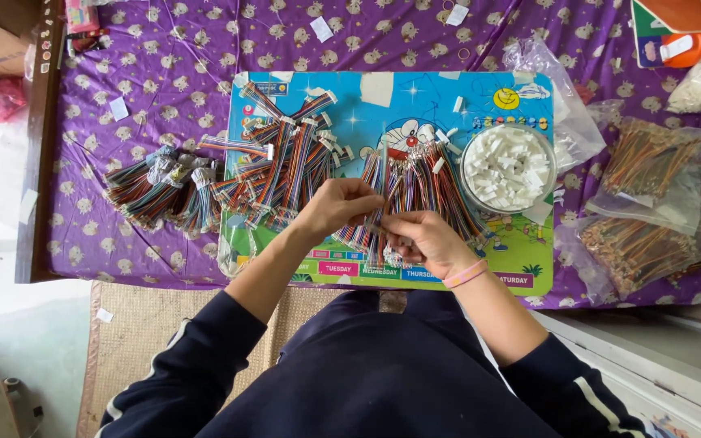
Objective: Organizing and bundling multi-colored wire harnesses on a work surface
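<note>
Head view: connector bowl (507, 169) beside wire bundles (415, 182)

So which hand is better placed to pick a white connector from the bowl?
Probably the right hand: it sits nearer the bowl of white connectors, just below and to its left. The left hand is farther away, pinching the wires.

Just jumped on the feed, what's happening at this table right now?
A person in a dark long-sleeved top is working over a colourful cartoon mat on a purple cloth. Both hands meet at a pile of multicoloured ribbon wires: the left hand and right hand pinch a few wires between them. A clear bowl of white connectors sits to the right, finished-looking wire bundles to the left.
</note>
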